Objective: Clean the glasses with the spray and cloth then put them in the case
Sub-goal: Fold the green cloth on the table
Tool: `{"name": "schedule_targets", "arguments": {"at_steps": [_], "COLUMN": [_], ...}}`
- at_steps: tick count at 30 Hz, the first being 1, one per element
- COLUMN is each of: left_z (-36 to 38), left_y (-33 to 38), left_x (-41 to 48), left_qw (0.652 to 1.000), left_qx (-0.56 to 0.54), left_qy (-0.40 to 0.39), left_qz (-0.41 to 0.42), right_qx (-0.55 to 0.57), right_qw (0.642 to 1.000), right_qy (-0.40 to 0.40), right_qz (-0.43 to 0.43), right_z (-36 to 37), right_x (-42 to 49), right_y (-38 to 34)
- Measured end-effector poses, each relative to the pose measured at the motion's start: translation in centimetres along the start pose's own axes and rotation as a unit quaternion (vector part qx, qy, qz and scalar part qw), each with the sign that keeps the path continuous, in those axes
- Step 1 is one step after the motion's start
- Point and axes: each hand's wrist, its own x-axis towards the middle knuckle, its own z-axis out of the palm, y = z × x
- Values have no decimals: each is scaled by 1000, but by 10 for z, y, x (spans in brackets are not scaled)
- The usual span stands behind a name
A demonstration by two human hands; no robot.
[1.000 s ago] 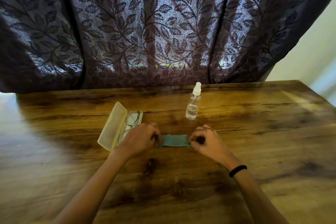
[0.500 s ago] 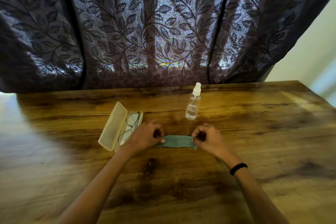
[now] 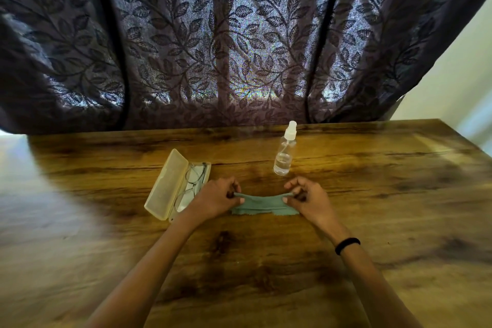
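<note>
A green cloth [image 3: 262,204] hangs stretched between my two hands just above the wooden table [image 3: 386,194]. My left hand [image 3: 215,200] pinches its left upper corner and my right hand [image 3: 306,198] pinches its right upper corner; the lower edge touches the table. To the left lies a cream glasses case [image 3: 165,185], open, with thin-rimmed glasses [image 3: 193,181] inside, partly hidden by my left hand. A clear spray bottle [image 3: 284,150] with a white nozzle stands upright behind the cloth.
A dark leaf-patterned curtain [image 3: 213,48] hangs behind the table's far edge. A pale wall [image 3: 458,74] is at the right. A black band [image 3: 347,245] circles my right wrist.
Both hands have lifted the cloth's top edge off the table and pulled apart, so the cloth now hangs spread between them. Case and bottle have not moved.
</note>
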Motion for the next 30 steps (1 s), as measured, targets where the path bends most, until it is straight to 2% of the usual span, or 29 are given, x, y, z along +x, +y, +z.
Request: {"name": "schedule_targets", "arguments": {"at_steps": [5,9,13,19,25,30], "left_z": [8,6,2,-2,-1,0], "left_y": [4,4,3,6,4,0], "left_x": [-1,-3,-6,-5,-6,-8], "left_qw": [998,996,995,995,995,994], "left_qx": [66,84,62,21,39,65], "left_qy": [8,24,76,95,85,85], "left_qz": [-24,-34,-25,-11,-18,-14], "right_qx": [-84,-80,-20,11,-62,1], "right_qw": [996,995,997,1000,997,1000], "right_qy": [25,52,68,14,-24,13], "right_qz": [-11,-7,-10,-16,-40,-23], "right_z": [1,1,5,37,70,47], "right_x": [0,-1,2,6,6,7], "right_y": [-5,-8,-19,-44,-48,-43]}}
